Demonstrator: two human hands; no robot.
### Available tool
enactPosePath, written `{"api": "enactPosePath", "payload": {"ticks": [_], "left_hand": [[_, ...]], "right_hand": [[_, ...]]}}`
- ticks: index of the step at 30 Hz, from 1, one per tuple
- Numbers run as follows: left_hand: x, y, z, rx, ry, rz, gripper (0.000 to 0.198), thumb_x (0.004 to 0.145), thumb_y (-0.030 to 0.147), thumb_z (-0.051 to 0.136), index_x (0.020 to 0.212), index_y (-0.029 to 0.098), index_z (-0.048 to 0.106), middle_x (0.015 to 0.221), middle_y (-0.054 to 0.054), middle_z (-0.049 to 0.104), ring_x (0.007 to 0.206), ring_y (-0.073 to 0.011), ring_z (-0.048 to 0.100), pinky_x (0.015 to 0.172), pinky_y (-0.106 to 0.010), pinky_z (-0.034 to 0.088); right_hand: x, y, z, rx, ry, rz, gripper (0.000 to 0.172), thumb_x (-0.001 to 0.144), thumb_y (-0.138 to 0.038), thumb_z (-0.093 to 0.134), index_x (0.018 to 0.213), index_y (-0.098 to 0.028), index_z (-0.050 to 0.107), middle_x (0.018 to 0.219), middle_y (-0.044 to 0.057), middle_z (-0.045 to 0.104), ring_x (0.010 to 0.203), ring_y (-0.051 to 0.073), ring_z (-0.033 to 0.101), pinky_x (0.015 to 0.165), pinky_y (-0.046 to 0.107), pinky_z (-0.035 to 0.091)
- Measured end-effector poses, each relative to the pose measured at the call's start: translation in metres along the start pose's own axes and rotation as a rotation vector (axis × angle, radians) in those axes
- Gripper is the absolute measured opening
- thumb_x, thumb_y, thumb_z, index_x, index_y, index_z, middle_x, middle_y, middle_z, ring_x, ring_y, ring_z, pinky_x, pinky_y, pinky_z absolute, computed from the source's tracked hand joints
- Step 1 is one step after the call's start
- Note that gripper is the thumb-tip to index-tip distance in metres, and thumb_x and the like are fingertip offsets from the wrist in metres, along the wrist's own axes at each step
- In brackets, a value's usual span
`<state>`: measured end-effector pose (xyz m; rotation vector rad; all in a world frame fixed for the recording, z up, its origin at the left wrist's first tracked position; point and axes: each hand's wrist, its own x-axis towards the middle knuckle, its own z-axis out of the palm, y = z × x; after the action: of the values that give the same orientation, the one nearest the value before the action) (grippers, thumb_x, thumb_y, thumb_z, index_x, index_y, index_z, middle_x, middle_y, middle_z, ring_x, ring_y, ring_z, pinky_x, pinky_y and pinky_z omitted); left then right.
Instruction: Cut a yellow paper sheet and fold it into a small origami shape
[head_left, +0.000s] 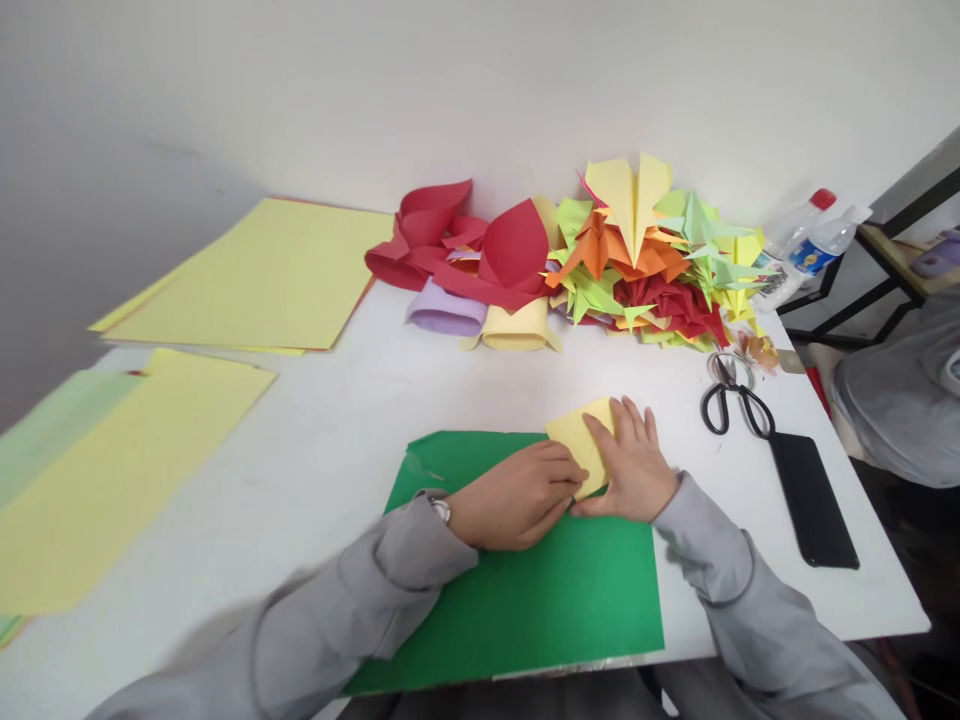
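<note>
A small folded piece of pale yellow paper (576,432) lies at the far right part of a green sheet (517,610). My left hand (517,497) is closed, its fingertips pinching the near corner of the yellow paper. With fingers spread, my right hand (631,462) lies flat along the paper's right side and holds it down. The paper's near edge is partly hidden under my fingers.
Yellow sheets (247,275) are stacked at the back left, more (150,460) nearer. Red paper shapes (517,245) and a pile of folded paper (637,250) line the wall. Scissors (731,395), a black phone (814,500) and plastic bottles (814,250) are at right.
</note>
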<state>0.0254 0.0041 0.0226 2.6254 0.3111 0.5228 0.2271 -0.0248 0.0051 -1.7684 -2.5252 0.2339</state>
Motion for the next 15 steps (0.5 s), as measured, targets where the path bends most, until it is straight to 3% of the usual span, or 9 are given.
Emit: {"api": "enactPosePath", "payload": {"ticks": [3,5,7,9,12,15], "left_hand": [[-0.001,-0.001,0.001,0.024,0.002,0.006,0.024,0.089,0.013,0.038,0.094,0.014,0.062,0.091,-0.011,0.067,0.089,-0.0222,0.055,0.085,-0.039,0.045],[-0.002,-0.001,0.003,0.05,0.005,0.004,0.024,0.091,0.013,0.038,0.096,0.013,0.061,0.094,-0.012,0.067,0.09,-0.0221,0.054,0.085,-0.039,0.046],[-0.001,-0.001,0.007,0.088,0.0,0.001,0.025,0.093,0.017,0.038,0.104,0.013,0.06,0.098,-0.012,0.066,0.093,-0.0224,0.054,0.087,-0.039,0.046],[0.0,0.001,0.01,0.136,-0.021,-0.006,0.026,0.093,0.021,0.042,0.11,0.012,0.058,0.1,-0.013,0.065,0.095,-0.0231,0.054,0.087,-0.041,0.046],[0.001,0.003,0.012,0.185,-0.048,-0.016,0.022,0.091,0.021,0.046,0.104,0.012,0.061,0.1,-0.012,0.064,0.093,-0.0227,0.055,0.09,-0.042,0.045],[-0.002,0.003,0.011,0.179,0.004,-0.007,0.021,0.09,0.016,0.044,0.1,0.013,0.062,0.106,-0.011,0.066,0.098,-0.0219,0.056,0.098,-0.043,0.042]], "right_hand": [[0.0,0.005,-0.002,0.031,0.047,-0.001,0.095,0.069,-0.072,0.058,0.14,-0.013,0.038,0.144,0.026,0.031,0.136,0.044,0.019,0.105,0.065,0.015],[0.001,0.01,-0.005,0.073,0.111,0.017,0.066,0.087,-0.057,0.045,0.138,-0.016,0.04,0.14,0.02,0.041,0.133,0.036,0.03,0.106,0.059,0.021],[0.003,0.015,-0.007,0.128,0.182,0.038,0.048,0.094,-0.043,0.036,0.135,-0.019,0.043,0.132,0.014,0.05,0.127,0.029,0.04,0.106,0.054,0.024],[0.004,0.019,-0.007,0.186,0.242,0.06,0.041,0.096,-0.035,0.032,0.131,-0.021,0.046,0.126,0.011,0.056,0.121,0.026,0.046,0.106,0.052,0.025],[0.006,0.023,-0.005,0.245,0.295,0.07,0.04,0.094,-0.025,0.03,0.128,-0.02,0.048,0.124,0.01,0.059,0.118,0.024,0.049,0.106,0.05,0.025],[0.006,0.026,-0.002,0.259,0.334,0.049,0.045,0.087,-0.016,0.032,0.128,-0.018,0.049,0.124,0.01,0.059,0.118,0.023,0.049,0.106,0.048,0.025]]}}
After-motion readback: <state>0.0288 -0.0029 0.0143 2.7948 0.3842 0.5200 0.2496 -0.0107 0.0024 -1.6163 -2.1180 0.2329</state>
